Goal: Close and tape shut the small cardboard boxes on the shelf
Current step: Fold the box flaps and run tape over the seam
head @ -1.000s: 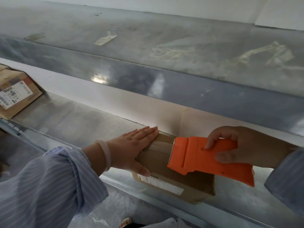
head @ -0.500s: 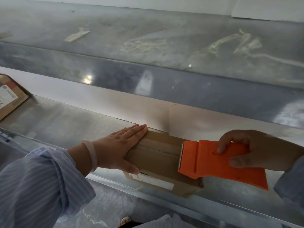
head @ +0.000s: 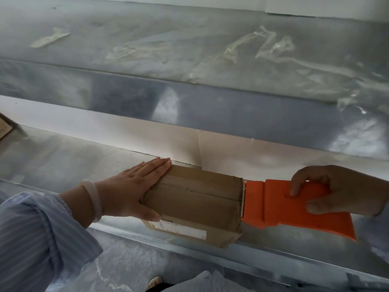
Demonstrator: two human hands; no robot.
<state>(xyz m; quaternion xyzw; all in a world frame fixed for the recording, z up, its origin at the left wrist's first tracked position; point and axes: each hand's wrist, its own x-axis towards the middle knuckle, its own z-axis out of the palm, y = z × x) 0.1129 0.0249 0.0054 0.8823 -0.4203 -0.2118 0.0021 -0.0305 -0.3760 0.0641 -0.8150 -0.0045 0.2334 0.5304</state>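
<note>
Cardboard box (head: 195,199) taping, end of pass — left hand (head: 130,186) flat, bracing; right hand (head: 336,190) grasping dispenser (head: 280,207); next, tear off cleanly.

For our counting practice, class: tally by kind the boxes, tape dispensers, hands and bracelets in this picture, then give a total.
Cardboard boxes: 2, small box and a box corner at left edge
Dispensers: 1, the orange tape dispenser
Hands: 2, left hand on the box, right hand gripping the dispenser
Bracelets: 1, a bracelet
Total: 6
</note>
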